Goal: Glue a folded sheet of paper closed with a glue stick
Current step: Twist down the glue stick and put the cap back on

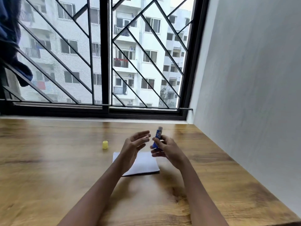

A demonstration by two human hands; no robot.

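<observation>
Paper (143,162) beneath both hands looks light, floppy; uncapped glue stick (157,137), rigid, sits pinched in right hand (164,147); left hand (133,144) open, empty.

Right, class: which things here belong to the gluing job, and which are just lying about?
Belong to the job:
glue stick, uncapped, held in the right hand
yellow cap, on the table
folded paper
left hand, open

Just lying about:
dark blue cloth hanging at the window
</observation>
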